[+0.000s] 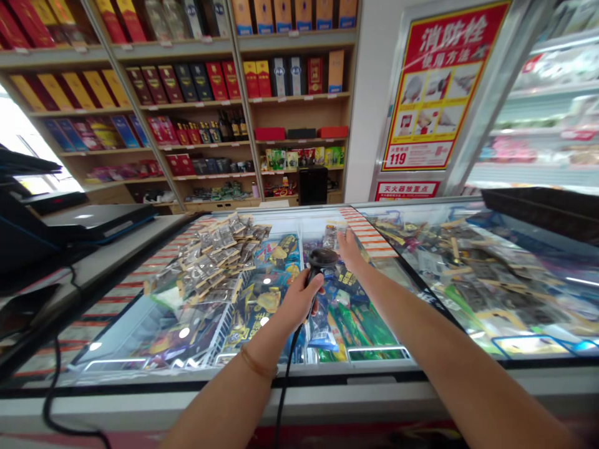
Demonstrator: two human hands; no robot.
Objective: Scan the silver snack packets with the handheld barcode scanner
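My left hand is wrapped around the handle of a black barcode scanner, whose cable runs down past my forearm. The scanner's head tilts forward, close to my other hand. My right hand reaches over the chest freezer with its fingers closed at the edge of a small clear packet; the fingertips are partly hidden. To the left, a heap of similar clear packets with tan strips lies on the freezer's glass top. Below the glass, colourful ice-cream bags and green packs fill wire baskets.
More packets are spread on the right, beside a long dark tray. A counter with a flat black device stands at left. Behind are shelves of boxed goods, a red fire-hydrant poster and a bright display fridge.
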